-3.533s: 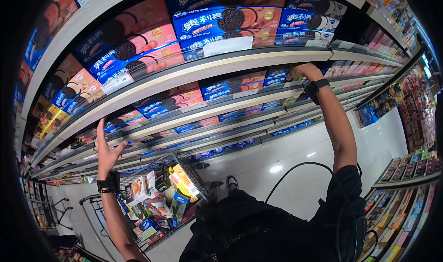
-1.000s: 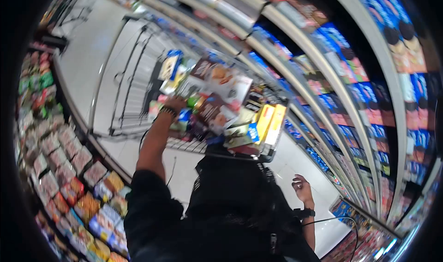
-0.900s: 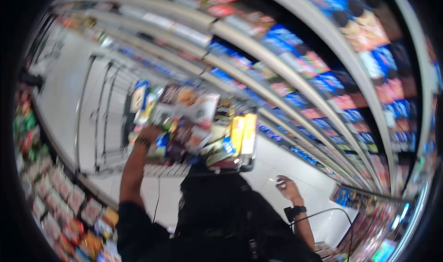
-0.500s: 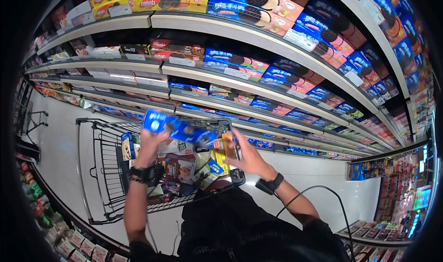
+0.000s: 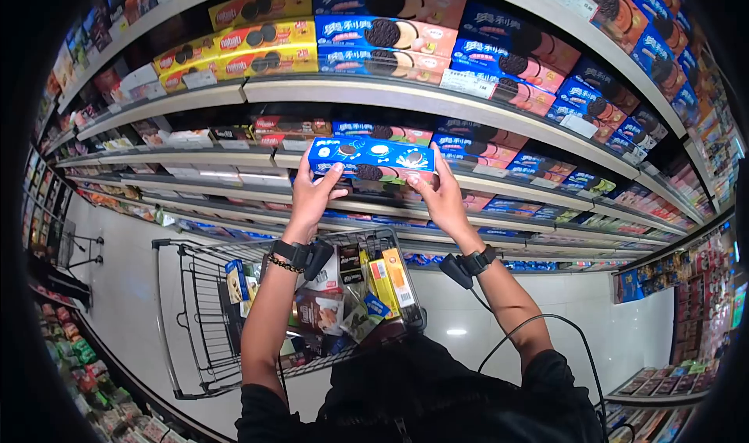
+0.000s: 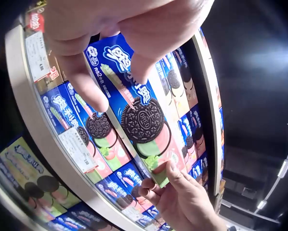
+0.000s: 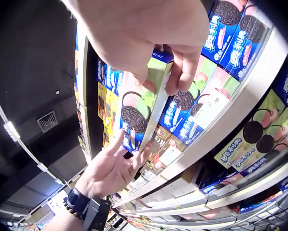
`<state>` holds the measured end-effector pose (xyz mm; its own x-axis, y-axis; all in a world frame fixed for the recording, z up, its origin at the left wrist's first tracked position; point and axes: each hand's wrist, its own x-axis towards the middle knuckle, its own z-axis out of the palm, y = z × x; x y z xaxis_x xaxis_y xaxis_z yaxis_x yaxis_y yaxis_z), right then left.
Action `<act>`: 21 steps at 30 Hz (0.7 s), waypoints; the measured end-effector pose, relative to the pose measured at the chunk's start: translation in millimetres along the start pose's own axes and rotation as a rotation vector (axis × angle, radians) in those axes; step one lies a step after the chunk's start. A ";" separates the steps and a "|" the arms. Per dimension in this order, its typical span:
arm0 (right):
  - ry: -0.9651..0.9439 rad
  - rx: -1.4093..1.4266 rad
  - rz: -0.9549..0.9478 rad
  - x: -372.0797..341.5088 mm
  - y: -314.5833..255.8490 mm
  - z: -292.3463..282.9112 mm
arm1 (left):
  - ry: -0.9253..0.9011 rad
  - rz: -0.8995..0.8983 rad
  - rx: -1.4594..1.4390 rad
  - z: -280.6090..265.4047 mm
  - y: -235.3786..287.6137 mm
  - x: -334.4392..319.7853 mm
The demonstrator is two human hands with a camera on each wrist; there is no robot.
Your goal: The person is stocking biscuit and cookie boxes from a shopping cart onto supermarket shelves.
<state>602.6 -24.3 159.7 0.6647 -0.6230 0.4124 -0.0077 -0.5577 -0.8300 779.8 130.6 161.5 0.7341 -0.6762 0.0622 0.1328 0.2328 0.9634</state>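
A blue Oreo cookie box [image 5: 373, 153], with cookies and pink and green colours on its front, is held level before the shelves in the head view. My left hand [image 5: 314, 193] grips its left end, thumb on the front face. At the other end my right hand [image 5: 443, 197] pinches it between thumb and fingers. The left wrist view shows the front of the cookie box [image 6: 143, 120] close up, my right hand [image 6: 185, 197] at its lower end. From the right wrist, my left hand [image 7: 110, 168] supports the far end.
Shelves [image 5: 367, 92] packed with more Oreo boxes and yellow Nabati boxes [image 5: 265, 49] stand just beyond the hands. Below is a wire shopping cart [image 5: 420, 318] partly filled with packaged snacks. A black cable [image 5: 538, 318] loops from the right wrist.
Earlier my right hand reached into a shelf, then my left hand was in the cart. The left then held the cookie box over it; now the box is raised and both hands grip it.
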 end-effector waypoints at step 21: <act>0.528 -0.286 -0.120 65.3 11.8 52.5 | 0.215 0.326 1.111 -8.1 -1.2 106.2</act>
<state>685.1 -42.8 157.1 0.2139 -0.6937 0.6878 -0.2046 -0.7203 -0.6628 862.9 64.1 164.9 0.7375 -0.5406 0.4048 -0.6570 -0.4359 0.6151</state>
